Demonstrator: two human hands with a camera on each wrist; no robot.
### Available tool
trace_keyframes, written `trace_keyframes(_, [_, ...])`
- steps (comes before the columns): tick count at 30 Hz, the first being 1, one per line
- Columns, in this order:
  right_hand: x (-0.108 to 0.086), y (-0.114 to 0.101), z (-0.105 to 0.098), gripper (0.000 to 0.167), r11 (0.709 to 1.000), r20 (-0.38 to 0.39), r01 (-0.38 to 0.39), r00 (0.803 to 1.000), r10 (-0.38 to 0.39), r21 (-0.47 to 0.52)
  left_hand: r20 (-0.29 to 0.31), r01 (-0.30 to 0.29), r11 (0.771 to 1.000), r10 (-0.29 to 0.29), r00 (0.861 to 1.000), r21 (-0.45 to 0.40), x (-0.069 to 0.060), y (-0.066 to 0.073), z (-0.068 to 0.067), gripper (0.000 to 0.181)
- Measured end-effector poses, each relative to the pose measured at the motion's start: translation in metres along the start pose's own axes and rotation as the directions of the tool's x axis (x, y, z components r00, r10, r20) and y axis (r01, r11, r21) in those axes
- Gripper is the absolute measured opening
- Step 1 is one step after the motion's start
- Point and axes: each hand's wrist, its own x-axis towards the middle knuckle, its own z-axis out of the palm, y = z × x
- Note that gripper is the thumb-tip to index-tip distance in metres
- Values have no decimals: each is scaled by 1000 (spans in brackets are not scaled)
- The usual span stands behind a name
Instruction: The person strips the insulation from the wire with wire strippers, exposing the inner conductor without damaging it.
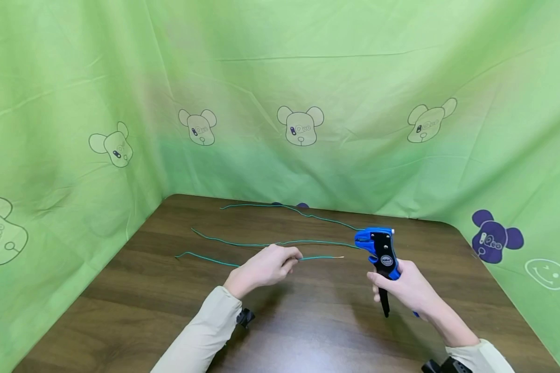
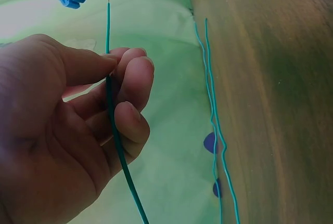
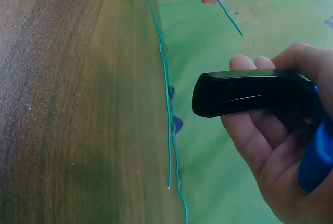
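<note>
My left hand (image 1: pixel 268 264) pinches a green wire (image 2: pixel 108 24) between thumb and fingers. Its bare metal end (image 1: pixel 338 257) points right, toward the tool, and the rest of the wire trails off to the left. In my right hand (image 1: pixel 408 290) I grip a blue and black wire stripper (image 1: pixel 381 248) by its handles, head up and nose facing left. The stripped tip stands apart from the stripper's nose. The right wrist view shows the black handle (image 3: pixel 244 91) lying across my fingers.
Two more green wires lie on the brown wooden table (image 1: pixel 135 290) beyond my hands: a nearer wire (image 1: pixel 242 244) and a farther wire (image 1: pixel 317 217). Their right ends reach the stripper's head in the head view. Green printed cloth (image 1: pixel 261 62) hangs around the table's back and sides.
</note>
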Motion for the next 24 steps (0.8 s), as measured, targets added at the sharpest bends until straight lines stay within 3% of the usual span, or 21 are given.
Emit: trace_keyframes(24, [1,2,-1,33,998,46,-11,999,8,69,41,3,1000,-4,999,13,4,-6,14,22])
